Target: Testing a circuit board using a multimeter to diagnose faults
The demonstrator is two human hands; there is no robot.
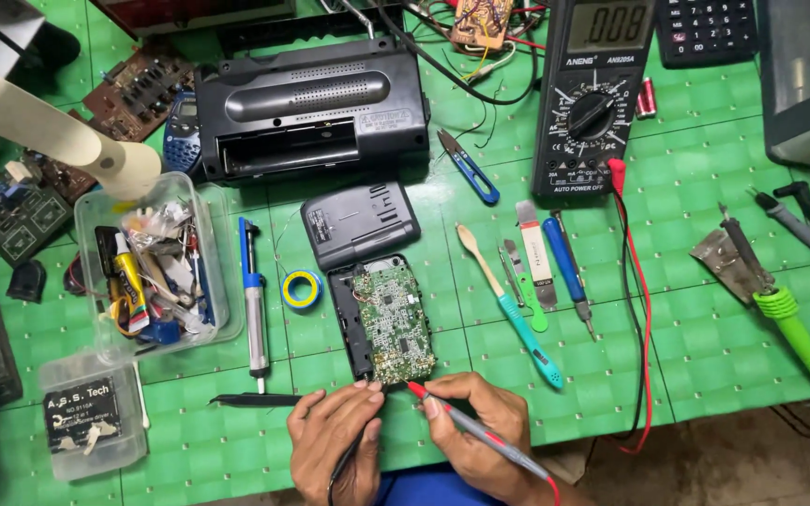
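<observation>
An opened black device with a green circuit board (pixel 388 319) lies on the green mat (pixel 705 319). My left hand (pixel 335 440) grips a black test probe (pixel 353 448) whose tip touches the board's near edge. My right hand (pixel 480 436) grips a red test probe (pixel 466 426), with its red tip at the board's near right corner. Their leads run to a black multimeter (pixel 592 94) at the back. The device's dark grey back cover (pixel 360 223) lies just beyond the board.
A black radio (pixel 311 108) stands at the back. Left are a clear tub of small tools (pixel 157 272), a desoldering pump (pixel 253 300), yellow-blue tape roll (pixel 302 289) and tweezers (pixel 255 400). Right lie a teal brush (pixel 517 314), screwdrivers (pixel 569 272) and a green soldering iron (pixel 785 314).
</observation>
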